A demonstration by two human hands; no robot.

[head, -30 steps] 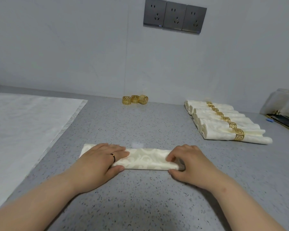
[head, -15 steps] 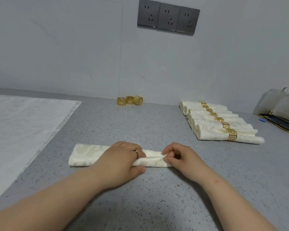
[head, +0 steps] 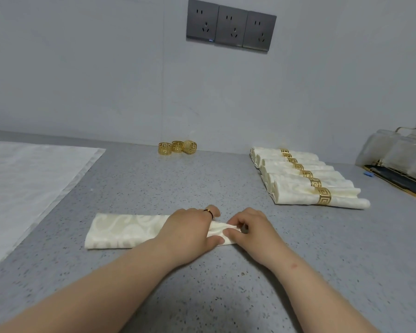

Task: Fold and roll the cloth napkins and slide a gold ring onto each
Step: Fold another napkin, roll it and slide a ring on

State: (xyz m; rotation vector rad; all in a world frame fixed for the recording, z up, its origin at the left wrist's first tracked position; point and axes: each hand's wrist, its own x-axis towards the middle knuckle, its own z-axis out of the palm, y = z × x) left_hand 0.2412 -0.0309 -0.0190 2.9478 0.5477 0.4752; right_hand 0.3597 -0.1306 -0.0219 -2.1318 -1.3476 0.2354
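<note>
On the speckled grey counter, the left hand clasps the long, patterned cream napkin; the right hand pinches its bunched end.

Both hands are on the folded napkin, which lies crosswise on the grey speckled tabletop. The left hand wraps over its right half, fingers curled past the far edge and thumb on the near edge. The right hand pinches the bunched right end. Three gold rings sit by the wall. Ringed napkin rolls line up at right, and a white cloth is spread at left.
</note>
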